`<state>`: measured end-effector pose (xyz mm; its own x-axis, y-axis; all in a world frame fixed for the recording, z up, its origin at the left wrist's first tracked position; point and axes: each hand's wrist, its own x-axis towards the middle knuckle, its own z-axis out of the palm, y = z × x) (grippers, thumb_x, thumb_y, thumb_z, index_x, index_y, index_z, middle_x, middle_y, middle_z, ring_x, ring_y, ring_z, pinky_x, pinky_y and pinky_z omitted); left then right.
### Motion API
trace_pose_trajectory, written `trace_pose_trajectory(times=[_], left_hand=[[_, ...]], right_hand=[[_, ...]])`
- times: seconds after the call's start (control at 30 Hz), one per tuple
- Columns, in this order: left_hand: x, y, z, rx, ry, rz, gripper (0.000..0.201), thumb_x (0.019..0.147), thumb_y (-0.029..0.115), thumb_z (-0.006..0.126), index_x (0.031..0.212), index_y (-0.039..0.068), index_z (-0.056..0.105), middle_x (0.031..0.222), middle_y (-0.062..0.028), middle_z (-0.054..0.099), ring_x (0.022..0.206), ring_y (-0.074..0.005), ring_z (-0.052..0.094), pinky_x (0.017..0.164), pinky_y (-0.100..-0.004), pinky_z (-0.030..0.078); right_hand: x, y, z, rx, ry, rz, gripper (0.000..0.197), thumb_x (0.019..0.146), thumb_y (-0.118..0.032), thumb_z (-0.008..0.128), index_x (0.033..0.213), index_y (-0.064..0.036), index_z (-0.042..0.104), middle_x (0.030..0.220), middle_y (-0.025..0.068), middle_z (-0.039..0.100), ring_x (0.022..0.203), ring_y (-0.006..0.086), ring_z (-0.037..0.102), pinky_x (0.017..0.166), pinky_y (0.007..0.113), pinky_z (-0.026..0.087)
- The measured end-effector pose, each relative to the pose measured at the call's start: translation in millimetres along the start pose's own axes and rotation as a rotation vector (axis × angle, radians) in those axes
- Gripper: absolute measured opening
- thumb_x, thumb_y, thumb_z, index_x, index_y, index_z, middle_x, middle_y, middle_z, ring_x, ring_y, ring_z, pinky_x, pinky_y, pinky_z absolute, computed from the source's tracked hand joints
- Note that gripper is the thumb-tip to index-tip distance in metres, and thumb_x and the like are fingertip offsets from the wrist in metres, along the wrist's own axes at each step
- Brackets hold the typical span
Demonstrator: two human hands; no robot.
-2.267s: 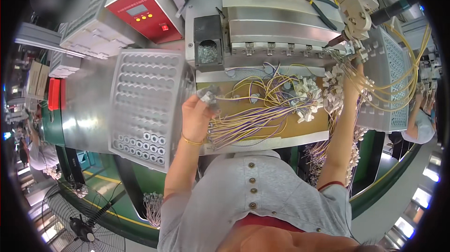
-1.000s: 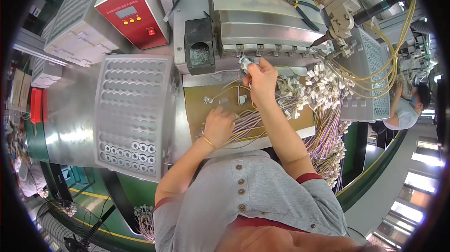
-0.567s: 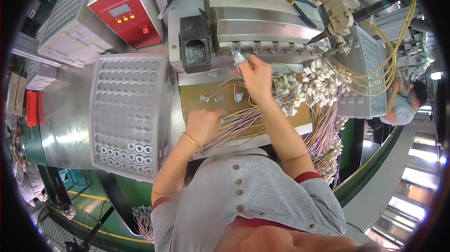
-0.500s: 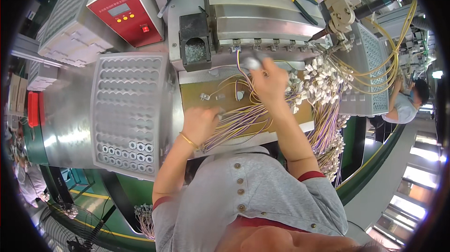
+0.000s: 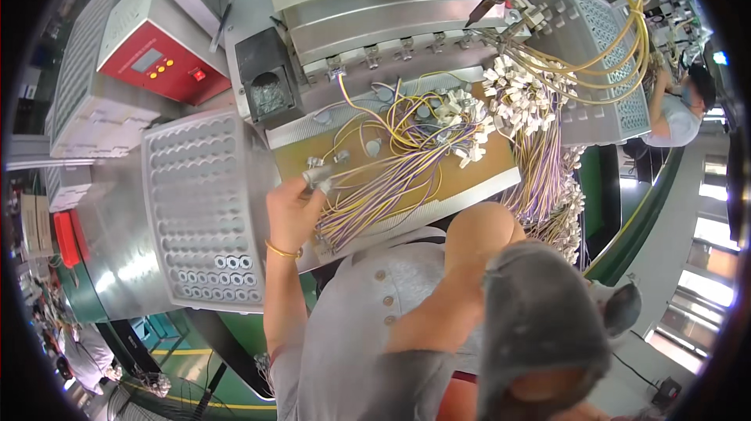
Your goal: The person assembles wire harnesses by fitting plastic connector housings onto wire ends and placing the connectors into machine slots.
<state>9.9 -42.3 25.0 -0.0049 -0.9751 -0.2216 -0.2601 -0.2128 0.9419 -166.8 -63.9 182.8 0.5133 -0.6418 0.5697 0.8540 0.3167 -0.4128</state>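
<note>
My left hand (image 5: pixel 291 214) is at the left end of a fanned bundle of purple, yellow and white wires (image 5: pixel 383 178), its thumb and a pale-covered finger pinched together. What lies between them is too small to make out. Small metallic round pieces (image 5: pixel 316 162) lie just beyond those fingertips. My right arm (image 5: pixel 438 304) is folded back toward me, close and blurred, with large grey shapes (image 5: pixel 544 311) around it; its fingers cannot be made out. One wire end sits in a clip (image 5: pixel 336 74) on the metal fixture (image 5: pixel 368 26), its wires running down to the bundle.
A pale tray with round pockets (image 5: pixel 195 202) stands at left, rings in its near rows. Behind it is a red-fronted box (image 5: pixel 160 65). A black bin (image 5: pixel 270 92), a soldering iron tip (image 5: pixel 483 10) and white connectors (image 5: pixel 524 88) surround the board. A co-worker (image 5: pixel 679 112) sits far right.
My right hand has left the fixture and wires and come back close to me. My left hand has closed to a pinch by the wire ends. The whole view has shifted and tilted.
</note>
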Motion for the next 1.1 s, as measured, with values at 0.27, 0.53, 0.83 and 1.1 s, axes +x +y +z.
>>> trace_pose_trajectory(times=[0.27,0.53,0.83,1.1], left_hand=[[-2.3,6.9,2.2,0.176,0.226,0.136,0.023,0.068,0.002,0.063,0.09,0.005,0.064,0.07,-0.0069,0.059,0.055,-0.0109,0.052,0.053,-0.0221,0.041],[-14.8,-11.1,-0.9,-0.168,0.16,0.017,0.025,0.073,0.003,0.062,0.098,0.001,0.06,0.084,-0.0036,0.062,0.066,-0.0054,0.053,0.058,-0.0195,0.043],[-19.5,-21.0,-4.1,-0.121,0.313,0.085,0.025,0.073,0.002,0.062,0.098,0.001,0.061,0.086,-0.0056,0.063,0.07,-0.0061,0.055,0.06,-0.0213,0.044],[-22.6,4.6,-2.5,0.464,0.626,0.618,0.028,0.06,-0.006,0.059,0.086,0.004,0.064,0.064,-0.0107,0.055,0.052,-0.0243,0.049,0.048,-0.0297,0.039]], right_hand=[[3.8,17.3,14.8,0.197,0.117,-0.269,0.047,0.08,-0.047,0.042,0.103,-0.0082,0.055,0.11,0.0166,0.05,0.101,0.0275,0.05,0.076,0.039,0.047],[-37.4,54.5,7.8,0.267,0.572,-0.866,0.036,0.078,-0.043,0.047,0.072,-0.0089,0.055,0.077,0.0078,0.054,0.071,0.0177,0.052,0.063,0.039,0.044],[-61.7,83.5,-65.5,0.419,-0.04,-0.643,0.046,0.077,-0.032,0.057,0.106,0.0023,0.049,0.102,0.0131,0.054,0.088,0.0229,0.054,0.073,0.037,0.042],[-39.6,61.8,-126.2,-1.477,-0.062,0.738,0.021,0.076,-0.01,0.055,0.095,-0.0034,0.053,0.072,0.0103,0.055,0.062,0.0146,0.051,0.056,0.027,0.041]])
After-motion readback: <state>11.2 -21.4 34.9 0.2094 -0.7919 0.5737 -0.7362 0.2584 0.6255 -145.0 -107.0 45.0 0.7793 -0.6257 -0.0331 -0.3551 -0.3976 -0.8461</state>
